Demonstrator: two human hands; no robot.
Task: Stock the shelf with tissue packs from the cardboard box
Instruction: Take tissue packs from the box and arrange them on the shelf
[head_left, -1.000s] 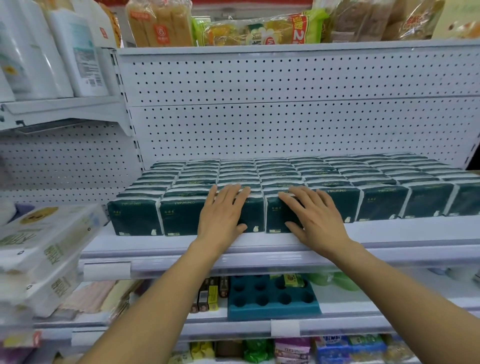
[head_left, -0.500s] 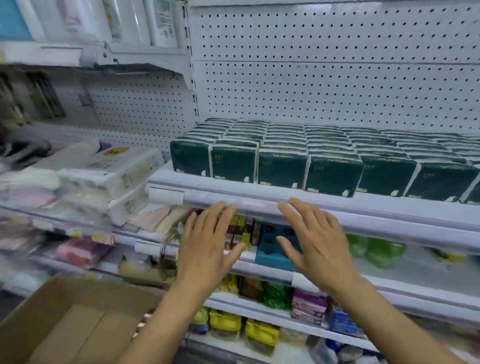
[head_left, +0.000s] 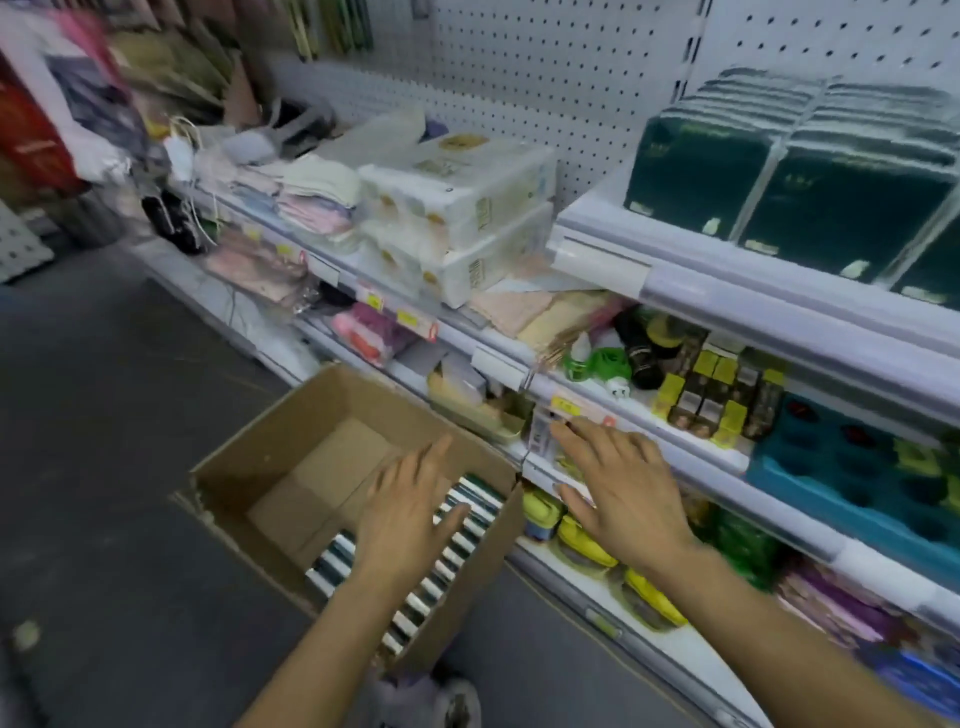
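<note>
An open cardboard box (head_left: 249, 457) sits on the dark floor beside the shelving. A row of dark green tissue packs (head_left: 457, 551) stands on edge along its right side; the left half shows bare cardboard. My left hand (head_left: 410, 509) hovers over those packs with fingers straight and spread, holding nothing. My right hand (head_left: 623, 493) hangs just right of the box, in front of the lower shelves, also flat and empty. Dark green tissue packs (head_left: 789, 182) fill the white shelf (head_left: 675, 291) at the upper right.
White wrapped tissue bundles (head_left: 457, 208) and folded cloths lie on the shelf to the left. Small bottles, yellow boxes and a teal tray (head_left: 852, 478) crowd the lower shelves. Grey floor (head_left: 104, 415) spreads left of the box.
My view has swung down and left from the stocked shelf to the box on the floor. Both hands left the shelved packs and dropped, the left one over the box.
</note>
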